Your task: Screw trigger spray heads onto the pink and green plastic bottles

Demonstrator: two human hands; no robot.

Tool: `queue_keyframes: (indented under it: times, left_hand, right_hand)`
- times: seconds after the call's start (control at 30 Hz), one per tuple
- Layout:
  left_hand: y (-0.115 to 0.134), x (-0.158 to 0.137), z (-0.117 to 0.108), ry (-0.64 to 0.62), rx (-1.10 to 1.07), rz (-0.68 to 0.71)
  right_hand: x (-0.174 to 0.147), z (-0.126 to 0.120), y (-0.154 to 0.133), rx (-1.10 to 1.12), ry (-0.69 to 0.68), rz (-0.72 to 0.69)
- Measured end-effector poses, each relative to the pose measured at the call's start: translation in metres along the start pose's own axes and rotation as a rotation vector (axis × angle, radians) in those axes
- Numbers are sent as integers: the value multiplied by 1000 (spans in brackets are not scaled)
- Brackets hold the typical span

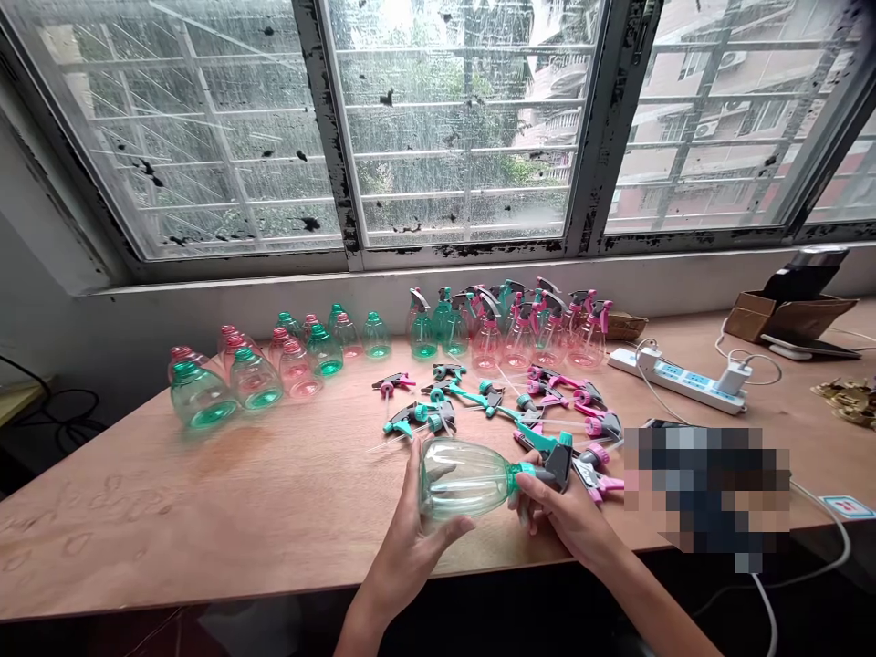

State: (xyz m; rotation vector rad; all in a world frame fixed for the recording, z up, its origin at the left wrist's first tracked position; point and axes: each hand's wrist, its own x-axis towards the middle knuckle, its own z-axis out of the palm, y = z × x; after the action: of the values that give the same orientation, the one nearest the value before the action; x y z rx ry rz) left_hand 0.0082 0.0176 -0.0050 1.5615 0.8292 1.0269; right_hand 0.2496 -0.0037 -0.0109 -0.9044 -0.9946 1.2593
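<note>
A clear green spray bottle [465, 479] lies sideways between my hands, above the table's front part. My left hand [414, 534] is wrapped round its base end. At the neck, my right hand [557, 511] grips the teal collar of the grey-and-teal spray head [547, 461], which sits on the bottle's mouth. Whether the collar is fully screwed down I cannot tell. Just beyond lie several loose trigger spray heads, some teal and grey [407, 417], others pink and grey [602, 424], with thin tubes.
Several bottles without spray heads, green [198, 397] and pink [299, 372], stand at the back left. Bottles with spray heads [487, 338] stand at the back middle. A white power strip [677, 379] lies to the right, near a cardboard box [787, 315]. A blurred patch covers something at the right.
</note>
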Motion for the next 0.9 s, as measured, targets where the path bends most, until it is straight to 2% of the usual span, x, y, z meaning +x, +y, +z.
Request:
queue_keyframes:
  times: [0.23,0.53,0.77,0.9]
  left_hand:
    - [-2,3,-1,18,62,38]
    - [0,1,0,0,60,10]
    - [-7,2,-2,11,142,88]
    - [-2,1,0,-8,97,33]
  right_hand:
    - [1,-3,3,29,-14,-10]
    - [1,-3,3,34,-38,-8]
    - [1,-3,1,40,-29,1]
    - [1,-4,3,40,-31,-4]
